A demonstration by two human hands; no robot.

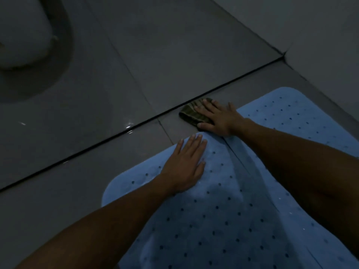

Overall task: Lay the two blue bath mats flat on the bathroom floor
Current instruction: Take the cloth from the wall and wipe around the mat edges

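While the bathroom lay in dim light, two blue mats were seen spread on the grey tiled floor (77,123). The nearer blue mat (213,220), dotted with small holes, was laid flat across the lower middle of the view, its rounded far corner reaching just short of a dark groove (108,139) that ran diagonally across the tiles. The farther blue mat (287,113) was laid to the right, beside the pale wall (320,45), and its near edge was overlapped by, or butted against, the first mat; which of the two could not be told.

The left hand (184,164) was pressed palm-down on the far corner of the nearer mat, the fingers held straight and close together, the thumb set slightly aside. The right hand (217,117) was laid flat on a small crumpled olive-green cloth (191,113), which rested on bare tile just beside the groove and just beyond the mats' far edges. Its fingers were spread apart and straight, the fingertips resting on the cloth, the heel of the hand at the mat's edge. Both forearms were stretched out bare from the lower edge of the view.

At the upper left, the rounded white base of a fixture (23,35) was partly shown, ringed by a darker patch of floor.
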